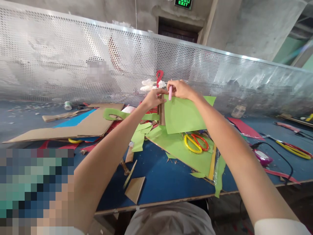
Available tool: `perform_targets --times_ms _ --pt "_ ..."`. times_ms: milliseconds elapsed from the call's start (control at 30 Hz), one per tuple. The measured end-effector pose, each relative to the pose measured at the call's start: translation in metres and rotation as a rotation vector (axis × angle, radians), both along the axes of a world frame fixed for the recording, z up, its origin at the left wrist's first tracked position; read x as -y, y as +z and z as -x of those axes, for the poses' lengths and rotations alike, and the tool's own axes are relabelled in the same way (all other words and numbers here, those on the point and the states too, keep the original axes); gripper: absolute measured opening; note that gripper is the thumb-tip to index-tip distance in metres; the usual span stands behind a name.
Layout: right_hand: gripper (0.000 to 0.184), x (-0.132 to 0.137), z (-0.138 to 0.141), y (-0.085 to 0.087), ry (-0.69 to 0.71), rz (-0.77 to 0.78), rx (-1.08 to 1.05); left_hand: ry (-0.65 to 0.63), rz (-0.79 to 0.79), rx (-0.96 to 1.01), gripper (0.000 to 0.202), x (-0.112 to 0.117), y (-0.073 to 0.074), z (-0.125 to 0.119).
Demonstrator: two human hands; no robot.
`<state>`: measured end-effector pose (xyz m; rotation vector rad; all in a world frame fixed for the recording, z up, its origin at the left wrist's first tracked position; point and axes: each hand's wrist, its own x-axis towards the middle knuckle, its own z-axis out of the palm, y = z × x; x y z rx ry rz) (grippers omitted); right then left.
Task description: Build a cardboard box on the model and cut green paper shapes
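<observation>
My right hand (pixel 180 89) is closed round a small pink stick (pixel 170 92), its tip at the top left corner of a green paper sheet (pixel 184 114). The sheet hangs in front of a brown cardboard piece (pixel 160 112), held upright above the table. My left hand (pixel 153 98) pinches that cardboard at its top edge from the left. Both arms reach forward over the blue table (pixel 161 179).
Scissors with yellow and red handles (pixel 195 143) lie on a green sheet under the hands. A large cardboard sheet (pixel 80 125) lies at left, a green cut-out strip (pixel 117 114) beside it. A pink glue gun with cable (pixel 262 157) and more scissors (pixel 293 149) lie right. A perforated metal screen (pixel 73 65) stands behind.
</observation>
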<state>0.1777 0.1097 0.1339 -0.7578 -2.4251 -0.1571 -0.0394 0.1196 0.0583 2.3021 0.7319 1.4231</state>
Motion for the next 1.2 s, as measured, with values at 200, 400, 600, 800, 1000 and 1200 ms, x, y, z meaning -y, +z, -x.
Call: perform_targets --times_ms 200,400,600,800,1000,1200 --pt "0.018 0.001 0.0 0.0 -0.018 -0.004 0.017 -0.003 0.02 0.009 0.043 0.001 0.0 0.001" --pt "0.019 0.002 0.0 0.0 -0.03 -0.007 0.022 0.011 0.011 0.004 0.043 -0.003 -0.001 0.001" --pt "0.019 0.003 0.001 0.001 -0.035 -0.034 0.039 0.006 0.019 0.008 0.044 -0.001 -0.001 0.001" --pt "0.014 0.005 -0.003 -0.003 -0.025 -0.063 -0.007 0.024 0.025 0.0 0.042 0.0 0.0 0.001" --pt "0.021 0.034 -0.012 -0.011 0.087 -0.034 -0.219 0.05 -0.028 -0.011 0.039 -0.004 -0.001 0.002" --pt "0.035 0.092 -0.011 -0.057 0.137 0.105 -0.242 0.05 -0.048 0.009 0.037 -0.011 -0.005 0.001"
